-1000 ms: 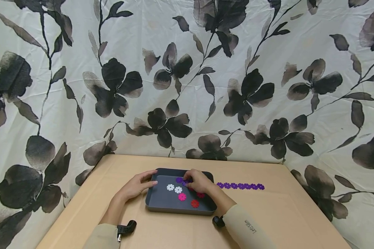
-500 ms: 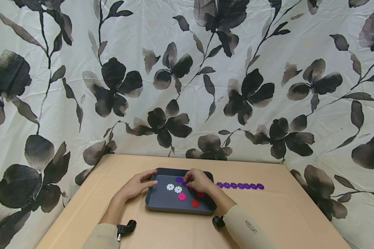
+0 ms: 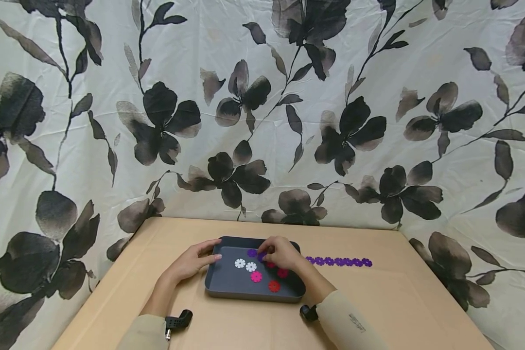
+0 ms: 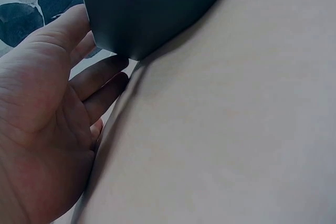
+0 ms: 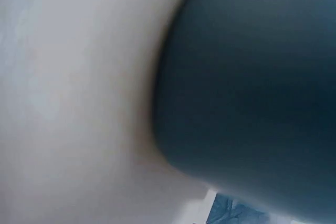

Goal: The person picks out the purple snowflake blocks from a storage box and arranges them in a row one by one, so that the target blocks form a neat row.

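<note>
Left hand [image 3: 191,263]: fingers gripping tray [image 3: 228,282] | right hand [image 3: 281,252]: fingers seemingly pinching purple disc [image 3: 261,257]

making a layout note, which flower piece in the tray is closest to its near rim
The red flower piece lowest in the head view: it's closest to the tray's near rim; every other piece there, even the pink one to its left, lies farther back.
</note>
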### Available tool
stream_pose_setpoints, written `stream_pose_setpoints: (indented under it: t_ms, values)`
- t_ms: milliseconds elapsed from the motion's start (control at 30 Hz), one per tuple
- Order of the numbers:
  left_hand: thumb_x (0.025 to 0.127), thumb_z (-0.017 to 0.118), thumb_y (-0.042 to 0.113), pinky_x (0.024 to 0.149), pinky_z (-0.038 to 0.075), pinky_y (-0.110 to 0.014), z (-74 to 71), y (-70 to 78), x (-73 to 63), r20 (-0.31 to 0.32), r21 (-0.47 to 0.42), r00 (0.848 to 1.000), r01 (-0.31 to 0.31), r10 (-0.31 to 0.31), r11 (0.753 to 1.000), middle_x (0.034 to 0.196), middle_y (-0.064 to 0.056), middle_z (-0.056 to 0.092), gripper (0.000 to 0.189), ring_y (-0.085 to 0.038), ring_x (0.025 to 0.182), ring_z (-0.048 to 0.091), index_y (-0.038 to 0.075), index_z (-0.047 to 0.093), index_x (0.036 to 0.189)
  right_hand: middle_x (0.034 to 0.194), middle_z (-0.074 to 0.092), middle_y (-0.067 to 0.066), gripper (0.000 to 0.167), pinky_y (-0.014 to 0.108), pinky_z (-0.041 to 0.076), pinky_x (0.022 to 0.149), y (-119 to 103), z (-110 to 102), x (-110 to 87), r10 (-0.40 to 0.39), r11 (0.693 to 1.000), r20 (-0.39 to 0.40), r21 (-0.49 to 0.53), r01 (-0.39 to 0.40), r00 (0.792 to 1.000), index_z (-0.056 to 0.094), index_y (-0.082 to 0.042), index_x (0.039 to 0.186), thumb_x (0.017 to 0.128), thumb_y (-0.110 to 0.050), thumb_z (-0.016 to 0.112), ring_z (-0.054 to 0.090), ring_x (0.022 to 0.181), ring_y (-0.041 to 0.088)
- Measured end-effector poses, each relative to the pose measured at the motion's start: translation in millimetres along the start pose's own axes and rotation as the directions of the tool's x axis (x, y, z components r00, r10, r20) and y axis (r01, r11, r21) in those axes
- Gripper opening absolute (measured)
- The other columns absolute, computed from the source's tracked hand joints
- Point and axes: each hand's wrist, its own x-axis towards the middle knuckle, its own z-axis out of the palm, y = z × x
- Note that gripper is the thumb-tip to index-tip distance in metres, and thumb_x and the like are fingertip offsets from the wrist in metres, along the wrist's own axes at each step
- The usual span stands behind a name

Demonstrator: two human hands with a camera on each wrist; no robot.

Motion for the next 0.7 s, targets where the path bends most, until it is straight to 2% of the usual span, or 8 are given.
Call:
stream_pose_setpoints:
  t_ms: [200,333,567,700]
  values:
    - [0.097,0.076,0.034,0.127,0.028,-0.054,0.1,0.1,0.0,-0.003,-0.002,1.000,-0.002,0.002,1.000,0.161,-0.008,0.048,0.062,-0.032,0.154,0.038,0.019,0.054,0.153,0.103,0.073,0.007,0.018,0.022,0.054,0.070,-1.9,-15.7,-10.3,-0.014,0.997,-0.078,0.075,0.020,0.997,0.079,-0.007,0.109,0.092,-0.003,0.077,0.062,0.081,0.011]
    - [0.095,0.076,0.039,0.127,0.028,-0.055,-0.2,0.6,-0.3,-0.003,0.002,1.000,-0.002,0.002,1.000,0.162,-0.008,0.047,0.066,-0.033,0.154,0.037,0.019,0.053,0.153,0.103,0.074,0.005,0.019,0.024,0.057,0.065,-5.3,-30.6,-21.6,-0.007,0.992,-0.163,0.121,0.027,0.987,0.079,-0.008,0.111,0.092,-0.006,0.078,0.064,0.078,0.013]
    - [0.096,0.076,0.039,0.127,0.028,-0.055,0.1,0.3,-1.1,0.005,0.005,1.000,-0.002,0.002,1.000,0.163,-0.009,0.046,0.067,-0.033,0.155,0.036,0.017,0.052,0.154,0.109,0.074,0.001,0.021,0.022,0.060,0.075,-2.5,-52.4,-44.6,0.058,0.987,-0.293,0.157,-0.012,0.954,0.079,-0.015,0.111,0.092,-0.006,0.079,0.067,0.087,0.015]
    - [0.097,0.075,0.039,0.127,0.027,-0.056,-0.1,0.6,-1.4,0.002,0.020,1.000,-0.005,0.005,1.000,0.163,-0.009,0.046,0.066,-0.033,0.155,0.036,0.017,0.051,0.155,0.109,0.074,0.002,0.019,0.022,0.060,0.075,4.7,-60.9,-55.4,0.102,0.981,-0.355,0.192,-0.034,0.929,0.079,-0.014,0.110,0.093,-0.007,0.078,0.069,0.087,0.015]
